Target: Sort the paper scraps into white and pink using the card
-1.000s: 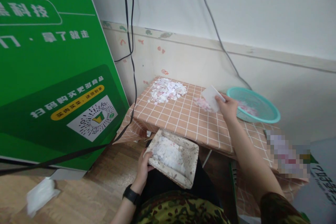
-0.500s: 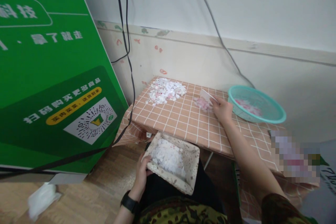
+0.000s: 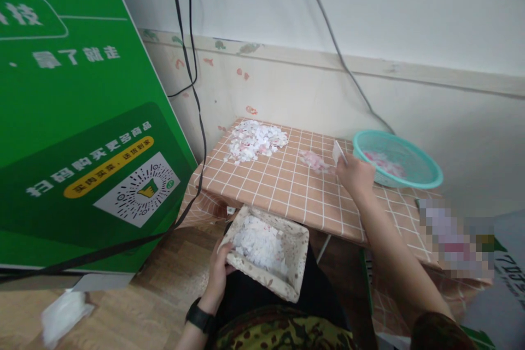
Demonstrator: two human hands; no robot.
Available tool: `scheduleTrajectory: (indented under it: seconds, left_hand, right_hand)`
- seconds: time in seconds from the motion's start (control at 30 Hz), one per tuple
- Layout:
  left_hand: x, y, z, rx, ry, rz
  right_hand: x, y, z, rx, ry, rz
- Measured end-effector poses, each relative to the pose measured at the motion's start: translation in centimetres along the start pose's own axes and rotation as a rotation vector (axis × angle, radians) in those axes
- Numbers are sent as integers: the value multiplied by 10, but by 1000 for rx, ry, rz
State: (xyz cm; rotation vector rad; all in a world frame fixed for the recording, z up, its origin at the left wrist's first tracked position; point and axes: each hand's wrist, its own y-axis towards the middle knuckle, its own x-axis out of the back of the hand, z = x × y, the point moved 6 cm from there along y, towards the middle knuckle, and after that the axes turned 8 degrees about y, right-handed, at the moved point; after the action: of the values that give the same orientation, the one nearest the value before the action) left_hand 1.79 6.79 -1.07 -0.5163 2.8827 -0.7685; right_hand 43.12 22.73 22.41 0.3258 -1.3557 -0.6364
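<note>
Pinching a card [image 3: 338, 152], right hand [image 3: 357, 176] is over checked tablecloth [image 3: 283, 183] by wall [image 3: 283, 87]; left hand [image 3: 219, 265] grips basket [image 3: 264, 276].

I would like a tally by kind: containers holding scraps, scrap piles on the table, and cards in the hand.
Containers holding scraps: 2 (patterned box, turquoise basket)
Scrap piles on the table: 2 (mostly white pile, pinkish pile)
Cards in the right hand: 1 (white card)
Total: 5
</note>
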Motion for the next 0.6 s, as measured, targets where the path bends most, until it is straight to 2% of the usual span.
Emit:
scheduleTrajectory:
  seconds: [0.17,0.4,0.5,0.6]
  left_hand:
    - [-1,-3,-3,1,8,-3]
    - [1,-2,-3,-15,-2,3]
    - [1,-2,-3,-34,-10,29]
    - [1,-3,-3,-37,-19,29]
  right_hand:
    - [-12,-5,18,-26,-78,94]
    - [-21,13,40,-85,-23,166]
    - [-16,21,39,-88,22,154]
    - [-6,29,31,-104,100,71]
